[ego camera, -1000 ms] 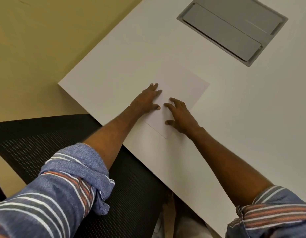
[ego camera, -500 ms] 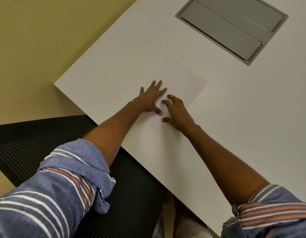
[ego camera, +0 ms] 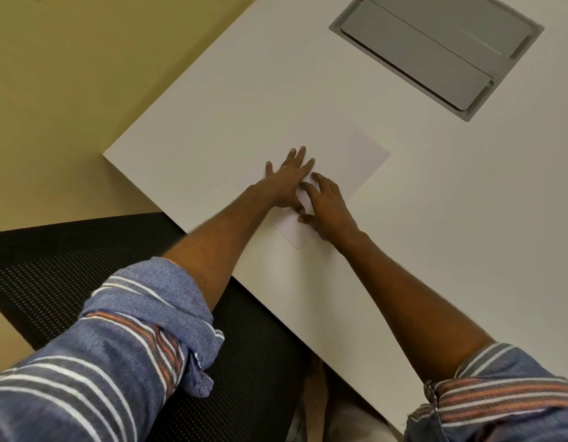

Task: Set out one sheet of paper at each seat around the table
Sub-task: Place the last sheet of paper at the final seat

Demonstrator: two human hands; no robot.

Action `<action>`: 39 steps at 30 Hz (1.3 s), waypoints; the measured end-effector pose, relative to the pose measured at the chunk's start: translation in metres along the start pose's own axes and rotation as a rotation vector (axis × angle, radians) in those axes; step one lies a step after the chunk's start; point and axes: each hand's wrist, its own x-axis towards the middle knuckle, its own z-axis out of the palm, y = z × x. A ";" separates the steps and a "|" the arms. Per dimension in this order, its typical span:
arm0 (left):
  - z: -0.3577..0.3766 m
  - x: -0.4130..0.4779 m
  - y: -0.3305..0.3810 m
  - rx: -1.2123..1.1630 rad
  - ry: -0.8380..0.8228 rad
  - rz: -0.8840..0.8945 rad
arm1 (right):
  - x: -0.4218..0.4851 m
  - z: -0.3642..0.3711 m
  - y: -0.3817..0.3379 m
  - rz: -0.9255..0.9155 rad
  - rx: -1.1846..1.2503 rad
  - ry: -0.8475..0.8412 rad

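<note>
Sheet of paper going down at this seat, near the table corner.
The left hand lies spread flat on it, the right hand presses with its fingertips; next, probably release and move on.

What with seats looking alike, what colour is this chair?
Black mesh chair, best seen in the head view, tucked against the white table.

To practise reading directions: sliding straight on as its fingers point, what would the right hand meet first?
The right hand would likely meet the left hand, flat on the paper just ahead; whether they touch is unclear.
</note>
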 end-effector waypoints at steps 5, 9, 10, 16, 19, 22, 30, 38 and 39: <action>-0.004 -0.004 0.006 0.027 -0.016 -0.032 | -0.001 0.002 0.003 -0.029 -0.043 -0.009; -0.009 -0.010 0.008 0.053 -0.009 -0.058 | -0.003 0.004 0.005 -0.046 -0.107 -0.034; -0.008 -0.011 0.008 0.042 -0.007 -0.064 | -0.003 0.006 0.005 -0.048 -0.123 -0.044; -0.006 -0.017 0.006 -0.019 0.008 -0.076 | -0.004 0.005 0.008 -0.073 -0.174 -0.059; -0.008 -0.016 0.007 -0.028 0.008 -0.077 | -0.004 0.004 0.010 -0.075 -0.179 -0.067; -0.007 -0.018 0.007 -0.018 0.012 -0.099 | -0.006 0.005 0.009 -0.080 -0.184 -0.074; -0.001 -0.018 0.008 -0.083 0.030 -0.146 | -0.007 -0.003 0.012 -0.117 -0.197 -0.113; 0.000 -0.018 0.007 -0.083 0.021 -0.142 | -0.007 -0.004 0.011 -0.120 -0.197 -0.102; 0.000 -0.018 0.007 -0.086 0.019 -0.136 | -0.007 -0.005 0.012 -0.125 -0.195 -0.087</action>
